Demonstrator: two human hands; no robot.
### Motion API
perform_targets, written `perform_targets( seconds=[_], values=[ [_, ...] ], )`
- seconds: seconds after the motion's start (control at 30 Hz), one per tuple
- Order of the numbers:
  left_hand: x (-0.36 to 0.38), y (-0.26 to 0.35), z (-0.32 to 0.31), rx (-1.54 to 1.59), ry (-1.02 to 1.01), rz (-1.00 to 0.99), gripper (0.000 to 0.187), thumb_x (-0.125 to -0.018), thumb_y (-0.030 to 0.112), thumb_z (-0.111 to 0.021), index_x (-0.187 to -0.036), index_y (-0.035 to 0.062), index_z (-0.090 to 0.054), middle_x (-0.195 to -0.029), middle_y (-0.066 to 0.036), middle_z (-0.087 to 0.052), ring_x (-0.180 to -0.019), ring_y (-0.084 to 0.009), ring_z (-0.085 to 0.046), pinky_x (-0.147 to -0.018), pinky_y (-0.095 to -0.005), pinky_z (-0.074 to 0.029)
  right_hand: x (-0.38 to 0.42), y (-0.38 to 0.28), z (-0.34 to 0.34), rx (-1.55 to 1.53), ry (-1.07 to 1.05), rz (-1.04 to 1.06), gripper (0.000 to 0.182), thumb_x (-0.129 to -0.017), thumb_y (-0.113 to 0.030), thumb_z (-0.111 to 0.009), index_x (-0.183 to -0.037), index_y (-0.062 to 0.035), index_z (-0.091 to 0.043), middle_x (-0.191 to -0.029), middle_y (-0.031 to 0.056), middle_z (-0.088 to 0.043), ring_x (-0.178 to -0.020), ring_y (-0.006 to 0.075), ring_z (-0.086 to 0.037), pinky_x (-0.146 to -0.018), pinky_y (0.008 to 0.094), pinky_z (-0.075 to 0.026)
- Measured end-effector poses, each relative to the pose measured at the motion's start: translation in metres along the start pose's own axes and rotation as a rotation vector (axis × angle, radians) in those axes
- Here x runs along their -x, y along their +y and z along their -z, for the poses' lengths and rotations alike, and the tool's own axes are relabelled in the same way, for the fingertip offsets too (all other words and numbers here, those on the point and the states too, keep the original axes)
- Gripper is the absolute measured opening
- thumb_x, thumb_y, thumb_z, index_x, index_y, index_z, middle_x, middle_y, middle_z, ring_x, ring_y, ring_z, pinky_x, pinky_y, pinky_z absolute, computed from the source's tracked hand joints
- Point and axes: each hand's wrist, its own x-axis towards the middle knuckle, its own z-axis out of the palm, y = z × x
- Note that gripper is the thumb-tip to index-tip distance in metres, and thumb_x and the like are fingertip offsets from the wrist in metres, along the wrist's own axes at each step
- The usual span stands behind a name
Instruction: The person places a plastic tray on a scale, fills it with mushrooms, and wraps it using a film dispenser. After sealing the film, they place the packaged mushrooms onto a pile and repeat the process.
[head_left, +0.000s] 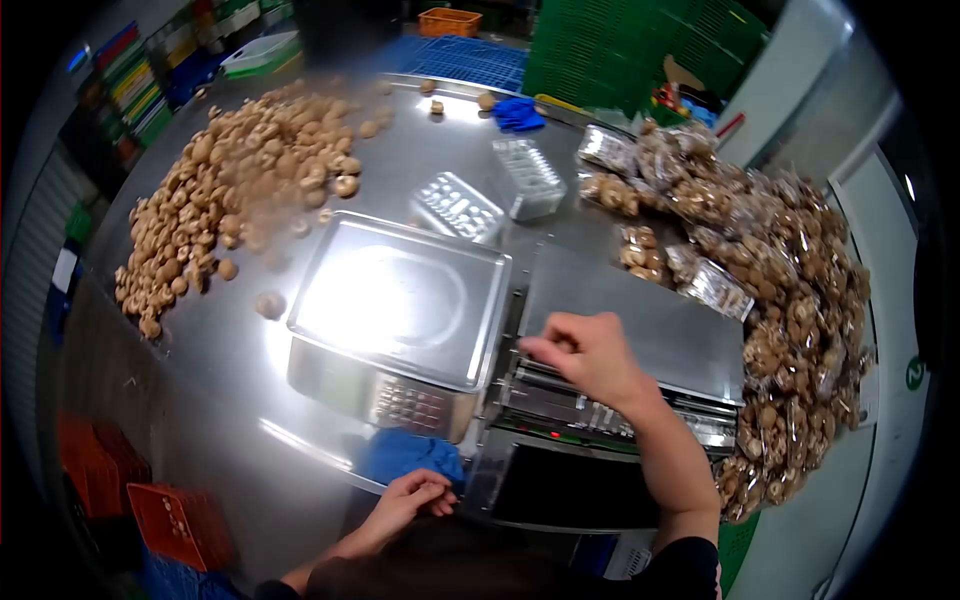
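My right hand [590, 352] is above the film-wrapping machine [640, 305], its fingers curled in; anything inside them is hidden. Low at the table's front edge, my left hand [418, 492] has its fingers bent together beside a crumpled blue cloth or glove [410, 455]. What it holds, if anything, cannot be made out. Left of the machine stands a weighing scale [440, 405] with a bare metal pan [400, 300]. Behind the pan are two clear plastic trays, one lying flat [458, 207] and another stack [530, 180] on its right.
A big heap of loose mushrooms [235, 170] covers the table's left side, its middle blurred. Wrapped mushroom packs [780, 290] pile up on the right. Blue gloves [517, 114] lie at the far edge. Green crates [640, 60] stand behind, and red baskets [180, 525] at lower left.
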Motion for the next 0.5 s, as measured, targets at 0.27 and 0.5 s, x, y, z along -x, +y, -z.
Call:
perform_targets(
  seconds=[0.27, 0.5],
  values=[
    [0.002, 0.085, 0.139, -0.035, -0.005, -0.157, 0.016, -0.096, 0.012, -0.051, -0.104, 0.0006, -0.057, -0.089, -0.009, -0.065, -0.074, -0.0127, -0.062, -0.068, -0.0243, -0.050, -0.113, -0.012, -0.076, 0.107, 0.179, -0.180, 0.010, -0.085, -0.007, -0.063, -0.089, 0.0014, -0.061, -0.065, 0.0109, -0.061, -0.057, 0.0173, -0.058, -0.056, 0.0283, -0.045],
    [0.024, 0.168, 0.267, -0.716, 0.561, -0.585, 0.017, -0.088, 0.004, -0.055, -0.105, 0.0022, -0.058, -0.091, -0.011, -0.064, -0.082, -0.0209, -0.062, -0.072, -0.0322, -0.049, -0.214, 0.042, -0.144, 0.274, 0.291, -0.151, 0.034, -0.080, -0.004, -0.067, -0.112, -0.0009, -0.057, -0.109, 0.0172, -0.061, -0.096, 0.0305, -0.061, -0.082, 0.0369, -0.048]
  ],
)
